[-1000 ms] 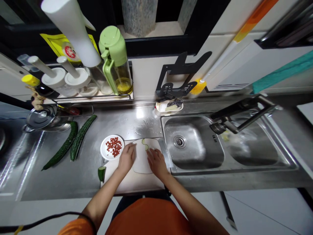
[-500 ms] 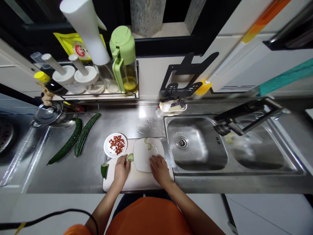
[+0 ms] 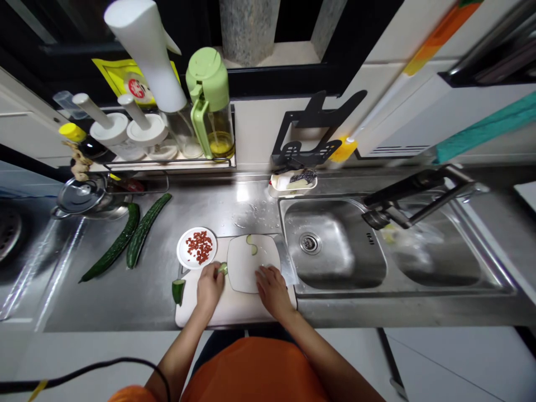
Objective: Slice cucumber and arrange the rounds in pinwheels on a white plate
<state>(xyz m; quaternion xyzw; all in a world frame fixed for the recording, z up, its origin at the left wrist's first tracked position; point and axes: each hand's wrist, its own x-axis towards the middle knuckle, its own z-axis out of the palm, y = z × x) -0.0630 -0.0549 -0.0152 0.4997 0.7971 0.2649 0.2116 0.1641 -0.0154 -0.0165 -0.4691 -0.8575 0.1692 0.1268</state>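
My left hand (image 3: pixel 210 286) pinches a small bundle of cucumber slices (image 3: pixel 223 268) between thumb and fingertips, just left of a white squarish plate (image 3: pixel 239 279). Two thin curved cucumber slices (image 3: pixel 252 245) lie near the top of that plate, joined in an S shape. My right hand (image 3: pixel 273 290) rests over the plate's lower right side, its fingers stretched loosely onto the surface. Under the plate is a pale cutting board (image 3: pixel 238 312). A cut cucumber piece (image 3: pixel 178 291) stands at the board's left edge. A broad knife blade (image 3: pixel 287 261) shows beside the plate.
A round white dish (image 3: pixel 181 255) of small red pieces sits at the board's upper left. Two whole cucumbers (image 3: pixel 144 231) lie farther left. A steel double sink (image 3: pixel 335 240) with a dark faucet (image 3: pixel 402 195) is at right. Behind stands a rack with an oil jug (image 3: pixel 209 84).
The cucumber slices in my left hand have turned slightly, with my fingers closer over them. My right hand stays on the plate. The view has shifted a little.
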